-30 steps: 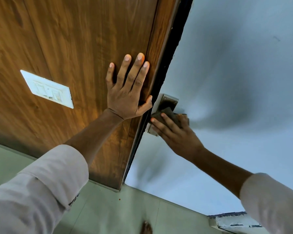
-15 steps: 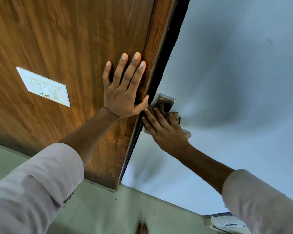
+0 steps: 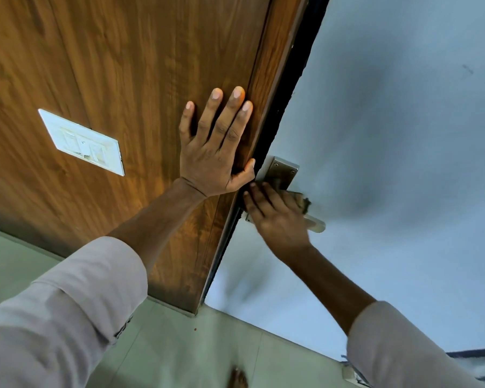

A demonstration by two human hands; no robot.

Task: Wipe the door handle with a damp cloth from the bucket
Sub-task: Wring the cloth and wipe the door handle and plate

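Observation:
A metal door handle (image 3: 315,224) on a silver backplate (image 3: 282,170) is mounted on the pale blue-grey door (image 3: 389,163). My right hand (image 3: 275,219) presses a dark brownish cloth (image 3: 301,201) against the handle near the plate, covering most of the lever; only the lever's tip shows. My left hand (image 3: 216,147) lies flat with fingers spread on the brown wooden panel (image 3: 123,65) beside the door's edge, its thumb at the dark gap. No bucket is in view.
A white switch plate (image 3: 81,142) sits on the wooden panel to the left. Pale green floor tiles (image 3: 179,354) lie below, with a toe (image 3: 237,378) at the bottom edge. A blurred object (image 3: 350,372) rests on the floor at lower right.
My right hand with the cloth has slid from the lever's outer part toward the backplate, uncovering the lever's tip. My left hand stays flat on the wooden panel.

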